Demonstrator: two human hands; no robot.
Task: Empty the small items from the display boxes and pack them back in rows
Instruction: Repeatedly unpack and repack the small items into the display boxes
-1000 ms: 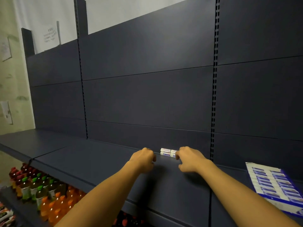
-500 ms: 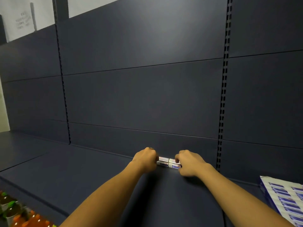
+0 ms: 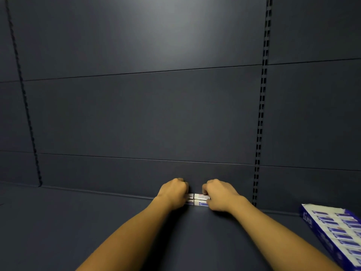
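Note:
Several small white-and-blue item boxes [image 3: 198,199] lie in a tight cluster on the dark shelf [image 3: 97,222], close to its back panel. My left hand [image 3: 173,191] grips the cluster's left end with curled fingers. My right hand [image 3: 218,194] pinches the right end, thumb low and fingers on top. Most of the small boxes are hidden between the two hands. A blue display box [image 3: 336,229] holding rows of the same small items sits at the right edge of the shelf, partly cut off by the frame.
The dark back panel [image 3: 146,114] rises right behind the hands. A slotted upright [image 3: 259,124] runs down just right of them, another upright [image 3: 23,94] at far left.
Both hands have closed in on the small boxes, leaving less of them visible between the hands. The camera has turned right and nearer; the drinks below left the view.

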